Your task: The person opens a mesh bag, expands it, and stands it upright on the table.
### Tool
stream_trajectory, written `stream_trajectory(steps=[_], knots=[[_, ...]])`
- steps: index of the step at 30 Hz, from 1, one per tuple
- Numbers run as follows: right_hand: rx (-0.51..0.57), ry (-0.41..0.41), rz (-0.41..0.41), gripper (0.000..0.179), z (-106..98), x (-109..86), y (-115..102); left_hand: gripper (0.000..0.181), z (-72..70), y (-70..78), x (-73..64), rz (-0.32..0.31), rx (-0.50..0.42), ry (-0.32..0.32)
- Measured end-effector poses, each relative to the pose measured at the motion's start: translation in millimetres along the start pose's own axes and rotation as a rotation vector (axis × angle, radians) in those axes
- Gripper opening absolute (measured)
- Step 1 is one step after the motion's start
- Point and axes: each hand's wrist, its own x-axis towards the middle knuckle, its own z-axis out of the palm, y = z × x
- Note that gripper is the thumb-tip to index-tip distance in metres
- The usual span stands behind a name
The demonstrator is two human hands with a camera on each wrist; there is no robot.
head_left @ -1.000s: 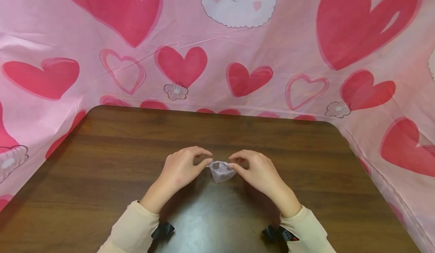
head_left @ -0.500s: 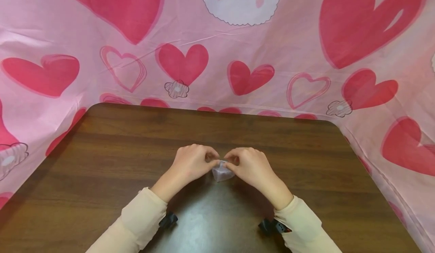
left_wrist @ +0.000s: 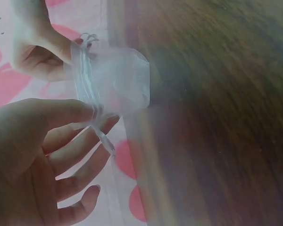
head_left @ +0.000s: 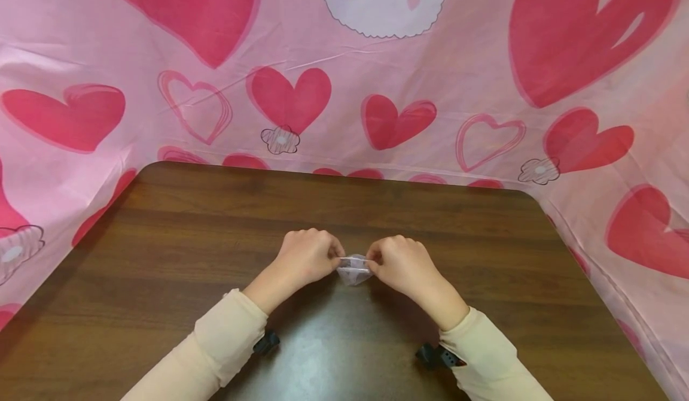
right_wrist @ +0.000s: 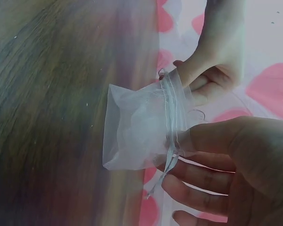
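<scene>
A small sheer white organza drawstring bag hangs between both hands over the middle of the table. My left hand pinches one side of its mouth between thumb and fingers. The opposite side of the mouth is pinched by my right hand. In the right wrist view the bag shows a pale, blurry shape through its mesh. Ribbon drawstrings run along the gathered band and dangle in a loop beside the right fingers. The left wrist view shows the other ribbon end by the left fingers.
A dark brown wooden table lies beneath the hands. Pink cloth printed with red hearts rises behind it and along both sides. Black wrist cameras sit under the two cream sleeves.
Both hands first came together over the bag's mouth, then moved slightly apart again. The mouth now looks flatter and stretched straight between them.
</scene>
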Motion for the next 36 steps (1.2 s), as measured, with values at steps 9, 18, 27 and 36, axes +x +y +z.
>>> stream_trajectory(steps=[9,18,27,36], knots=[[0.025,-0.008,0.012,0.008,-2.2,-1.2,4.8,0.011,-0.7,0.0,-1.0,-0.02,-0.037,-0.033],[-0.002,0.143,-0.052,0.008,-1.1,-0.8,8.0,0.02,2.7,4.2,-5.8,0.014,0.004,0.029],[0.026,0.214,-0.048,0.011,6.5,-0.2,-2.3,0.022,7.7,12.7,-6.4,-0.01,0.014,0.096],[0.083,0.342,0.068,0.028,14.8,-15.3,-12.6,0.011,12.6,16.8,-12.2,-0.059,-0.003,0.218]])
